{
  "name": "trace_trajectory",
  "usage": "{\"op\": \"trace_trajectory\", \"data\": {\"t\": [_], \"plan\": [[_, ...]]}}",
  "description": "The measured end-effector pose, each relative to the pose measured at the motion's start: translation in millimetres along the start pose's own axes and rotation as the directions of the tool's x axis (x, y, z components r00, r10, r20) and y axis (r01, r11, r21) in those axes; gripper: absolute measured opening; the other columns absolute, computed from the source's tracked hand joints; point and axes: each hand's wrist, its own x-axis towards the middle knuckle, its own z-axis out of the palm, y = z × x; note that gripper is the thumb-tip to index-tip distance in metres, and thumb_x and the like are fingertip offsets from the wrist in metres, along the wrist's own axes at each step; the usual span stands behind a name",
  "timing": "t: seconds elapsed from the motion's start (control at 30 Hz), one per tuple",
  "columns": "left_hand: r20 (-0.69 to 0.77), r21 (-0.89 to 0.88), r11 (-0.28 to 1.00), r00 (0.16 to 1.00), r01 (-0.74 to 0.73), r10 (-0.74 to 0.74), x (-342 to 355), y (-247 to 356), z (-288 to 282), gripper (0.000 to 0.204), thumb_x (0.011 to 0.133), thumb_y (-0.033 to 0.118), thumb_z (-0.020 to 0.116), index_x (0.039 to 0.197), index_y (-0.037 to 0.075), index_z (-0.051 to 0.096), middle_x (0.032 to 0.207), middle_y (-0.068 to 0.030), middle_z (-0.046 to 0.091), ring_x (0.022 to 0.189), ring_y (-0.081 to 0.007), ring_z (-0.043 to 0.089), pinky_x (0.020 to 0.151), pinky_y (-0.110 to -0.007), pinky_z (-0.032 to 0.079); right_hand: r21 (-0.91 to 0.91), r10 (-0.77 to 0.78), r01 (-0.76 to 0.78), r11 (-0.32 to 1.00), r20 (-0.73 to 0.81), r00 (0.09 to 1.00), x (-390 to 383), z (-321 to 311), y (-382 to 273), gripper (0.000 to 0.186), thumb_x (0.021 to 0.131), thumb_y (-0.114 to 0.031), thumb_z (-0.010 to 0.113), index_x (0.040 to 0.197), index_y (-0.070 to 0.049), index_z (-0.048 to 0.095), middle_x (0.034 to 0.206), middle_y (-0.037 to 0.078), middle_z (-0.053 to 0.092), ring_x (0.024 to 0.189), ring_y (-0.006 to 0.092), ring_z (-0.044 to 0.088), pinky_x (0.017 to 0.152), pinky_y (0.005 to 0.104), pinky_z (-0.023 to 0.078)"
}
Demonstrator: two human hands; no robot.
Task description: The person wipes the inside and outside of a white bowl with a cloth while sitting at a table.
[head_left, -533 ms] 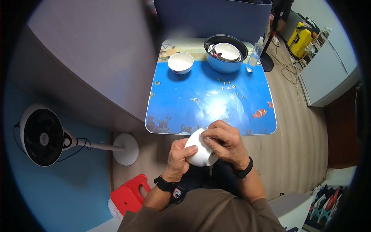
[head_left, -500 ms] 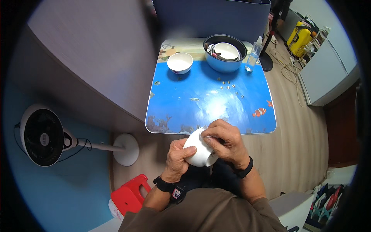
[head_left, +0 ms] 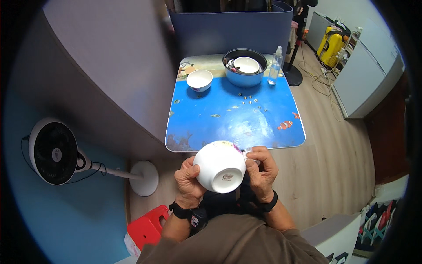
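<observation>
A white bowl (head_left: 213,165) is held tilted in front of me, its underside with the foot ring facing me and a floral band showing near the rim. My left hand (head_left: 189,182) is closed on its left side, the thumb resting on the outer wall. At the right rim, my right hand (head_left: 263,174) pinches a crumpled white cloth or tissue (head_left: 248,154) against the bowl; most of that piece hides behind the fingers. The bowl's inside is turned away from me.
Beyond my hands stands a low table (head_left: 206,127) with a blue sea print. A second bowl (head_left: 200,80), a pot (head_left: 244,80) holding bowls and utensils, and a spray bottle (head_left: 275,66) stand at its far side. To the left are a fan (head_left: 55,152) and a red stool (head_left: 147,226).
The bowl has turned so its base now faces me. My right hand has moved from over the bowl to its right rim, and my left hand has shifted slightly left.
</observation>
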Motion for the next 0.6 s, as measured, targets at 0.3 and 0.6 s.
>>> {"op": "trace_trajectory", "data": {"t": [0.3,0.6], "plan": [[0.091,-0.020,0.938,0.935,0.345,-0.342,-11.1,-16.6,-11.4,0.050,0.076,0.013,0.069,0.114,-0.016,0.058,0.102,-0.0190,0.069,0.088,-0.0248,0.069,0.084,-0.034,0.055,-0.019,-0.056,0.096,0.995,0.697,0.715,59.2,-9.1,-29.5,0.012,0.079,0.002,0.067,0.090,0.000,0.065,0.083,0.012,0.063,0.073,0.0212,0.061,0.066,0.0301,0.047],[0.033,-0.277,0.951,0.991,0.136,-0.132,-5.9,4.0,-23.2,0.052,0.076,0.020,0.070,0.115,-0.013,0.058,0.112,-0.0219,0.066,0.104,-0.0320,0.065,0.099,-0.046,0.049,-0.050,-0.024,0.039,0.998,0.270,0.962,-40.7,-19.4,-5.7,0.010,0.083,0.001,0.067,0.092,0.001,0.065,0.091,0.011,0.065,0.073,0.0153,0.059,0.065,0.0259,0.047]]}}
